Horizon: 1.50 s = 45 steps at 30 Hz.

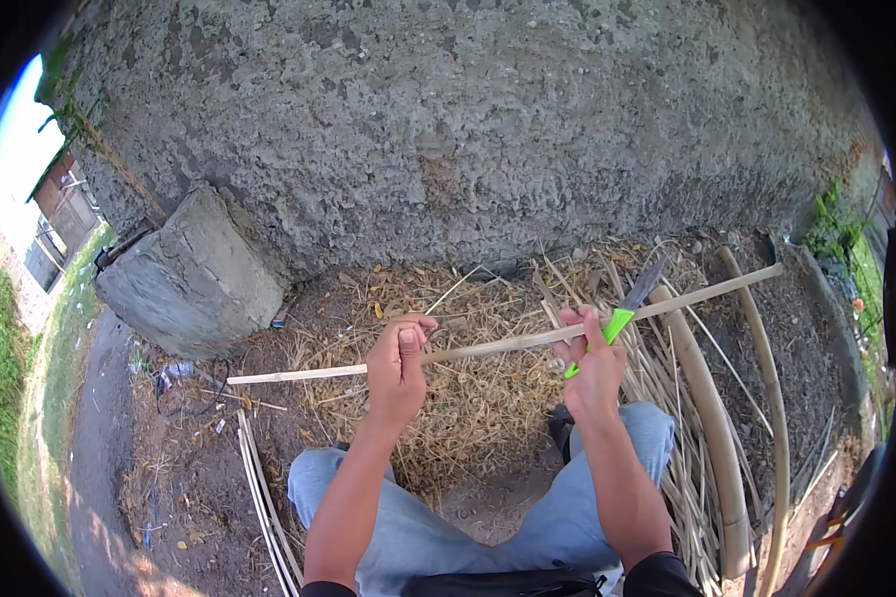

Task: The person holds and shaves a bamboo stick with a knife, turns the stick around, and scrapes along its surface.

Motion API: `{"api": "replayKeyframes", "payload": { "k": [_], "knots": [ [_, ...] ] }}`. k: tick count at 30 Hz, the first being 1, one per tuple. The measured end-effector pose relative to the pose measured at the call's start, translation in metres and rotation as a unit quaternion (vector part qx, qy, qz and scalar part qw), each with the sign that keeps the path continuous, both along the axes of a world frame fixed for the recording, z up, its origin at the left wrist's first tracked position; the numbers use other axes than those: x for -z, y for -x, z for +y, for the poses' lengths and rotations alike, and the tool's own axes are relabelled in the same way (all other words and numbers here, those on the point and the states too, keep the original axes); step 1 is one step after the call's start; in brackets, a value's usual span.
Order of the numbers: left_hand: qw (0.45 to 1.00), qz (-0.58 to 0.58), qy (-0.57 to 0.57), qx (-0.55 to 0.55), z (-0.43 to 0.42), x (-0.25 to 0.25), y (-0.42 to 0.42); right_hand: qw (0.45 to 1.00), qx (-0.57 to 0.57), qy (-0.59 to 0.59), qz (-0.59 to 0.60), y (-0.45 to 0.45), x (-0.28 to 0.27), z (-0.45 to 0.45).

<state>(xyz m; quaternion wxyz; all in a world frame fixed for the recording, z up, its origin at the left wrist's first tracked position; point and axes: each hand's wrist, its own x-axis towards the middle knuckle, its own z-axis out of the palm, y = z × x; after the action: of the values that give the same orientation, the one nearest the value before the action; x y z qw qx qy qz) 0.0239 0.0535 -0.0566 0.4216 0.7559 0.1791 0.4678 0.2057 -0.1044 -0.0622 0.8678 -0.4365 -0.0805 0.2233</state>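
Left fingers (408, 343) closed round strip (498, 346); right fingers (592, 323) grip strip, knife (618, 323). Right of shavings (468, 418): thin strips (684, 488) look split — thick pole (712, 438) seemingly unsplit.

outdoor yard beside rough wall (488, 129)

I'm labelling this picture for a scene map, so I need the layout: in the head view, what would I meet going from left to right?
Bright green grass, concrete block, left hand, right hand, thick bamboo pole, thinner curved pole, leafy green plant.
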Motion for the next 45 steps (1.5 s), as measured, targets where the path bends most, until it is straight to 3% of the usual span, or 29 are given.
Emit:
{"api": "replayKeyframes", "payload": {
  "k": [1, 2, 3, 5, 7, 11, 20, 22, 26, 40, 45],
  "knots": [
    [1.0, 0.0, -0.002, 0.001, 0.004, -0.005, 0.005, 1.0, 0.011, -0.002, 0.017, -0.003, -0.002, -0.002],
    [0.983, 0.048, -0.168, -0.064, 0.009, -0.009, 0.01, 1.0, 0.011, -0.004, 0.017, -0.006, -0.003, -0.005],
    [0.932, 0.093, -0.328, -0.126, 0.01, -0.013, 0.012, 0.999, 0.011, -0.015, 0.031, -0.008, -0.004, -0.007],
    [0.938, 0.099, -0.31, -0.122, 0.005, -0.017, 0.011, 0.999, 0.01, -0.025, 0.042, -0.011, -0.006, -0.009],
    [0.932, 0.19, -0.302, -0.07, 0.003, -0.011, 0.014, 0.997, 0.008, -0.038, 0.06, -0.011, -0.007, -0.01],
    [0.927, 0.21, -0.303, -0.062, 0.001, 0.0, 0.011, 0.998, 0.004, -0.046, 0.045, -0.012, -0.003, -0.011],
    [0.907, 0.144, -0.386, -0.083, 0.002, -0.004, 0.007, 0.996, 0.028, -0.034, 0.076, -0.004, -0.017, -0.01],
    [0.918, 0.121, -0.365, -0.095, 0.001, -0.001, 0.008, 0.992, -0.044, -0.099, 0.068, -0.009, -0.009, -0.013],
    [0.924, 0.104, -0.356, -0.093, -0.001, 0.001, 0.009, 0.988, -0.035, -0.125, 0.08, -0.009, -0.01, -0.012],
    [0.903, 0.041, -0.408, -0.131, -0.006, -0.006, 0.007, 0.998, -0.061, -0.022, -0.014, -0.001, -0.013, -0.013],
    [0.907, 0.036, -0.398, -0.133, -0.002, -0.002, 0.007, 0.994, -0.093, -0.047, -0.009, -0.002, -0.008, -0.015]
  ]
}}
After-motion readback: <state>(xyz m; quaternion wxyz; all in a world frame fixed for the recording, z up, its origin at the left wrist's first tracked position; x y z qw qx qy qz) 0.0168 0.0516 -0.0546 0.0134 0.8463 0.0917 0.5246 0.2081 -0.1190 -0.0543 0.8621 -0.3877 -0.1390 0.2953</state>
